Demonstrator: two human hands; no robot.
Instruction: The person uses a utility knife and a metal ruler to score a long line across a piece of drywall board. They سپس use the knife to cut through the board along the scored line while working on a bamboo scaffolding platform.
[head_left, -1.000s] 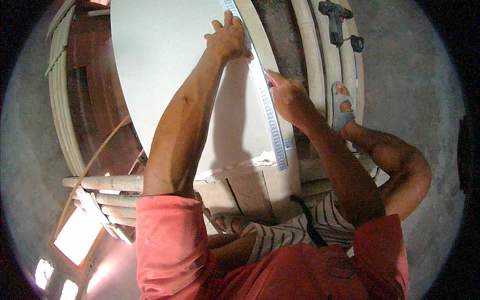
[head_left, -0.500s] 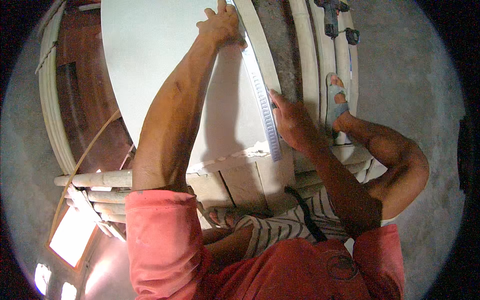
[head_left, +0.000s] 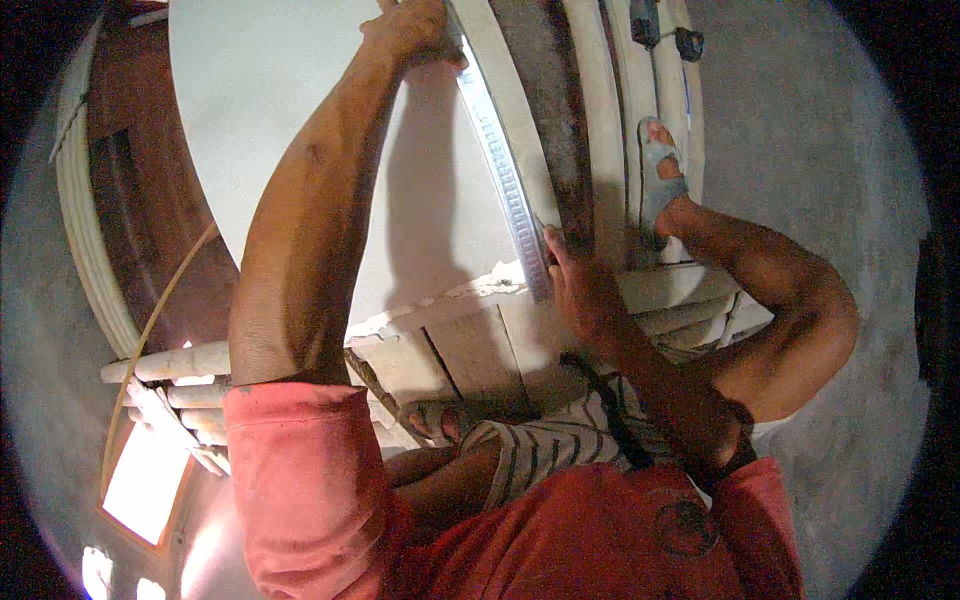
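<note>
A large white board [head_left: 250, 90] fills the upper middle, with a ridged metallic strip [head_left: 500, 160] lying along its right side. My left hand [head_left: 408, 30], partly cut off by the top edge, presses on the board and strip with its fingers apart. My right hand [head_left: 578, 280] is closed beside the lower end of the strip, its index finger and thumb toward the strip's edge, around a small dark tool that is mostly hidden. The board's lower edge is ragged and white where it shows between my arms.
The board lies on wooden planks [head_left: 470, 350] and bamboo poles [head_left: 160, 358]. A black power tool [head_left: 648, 22] rests on the poles at upper right. My sandalled foot [head_left: 662, 175] is on the right poles. A thin curved cane [head_left: 150, 330] crosses at left; grey floor [head_left: 820, 120] surrounds the structure.
My right hand has slid down along the strip toward me. My left hand stays on the board, while the whole scene has shifted up and left in the view.
</note>
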